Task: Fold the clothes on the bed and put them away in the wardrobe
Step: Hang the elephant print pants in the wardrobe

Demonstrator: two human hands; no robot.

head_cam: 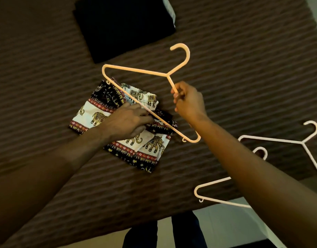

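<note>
- I noted the right hand [188, 102] gripped the hanger [136, 70] above the bed [243, 68].
- Left hand [129, 120], fingers curled, pinched the folded shorts [150, 147] on the bed.

The right hand [188, 102] is gripping an orange hanger [136, 69] above patterned shorts [98, 111] lying on the bed [243, 68]; the left hand [127, 122] is pinching their fabric. Two white hangers [272, 139] are lying nearby.

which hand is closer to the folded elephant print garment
Left. The left hand rests on the elephant print garment; the right hand is beside it, holding the orange hanger.
</note>
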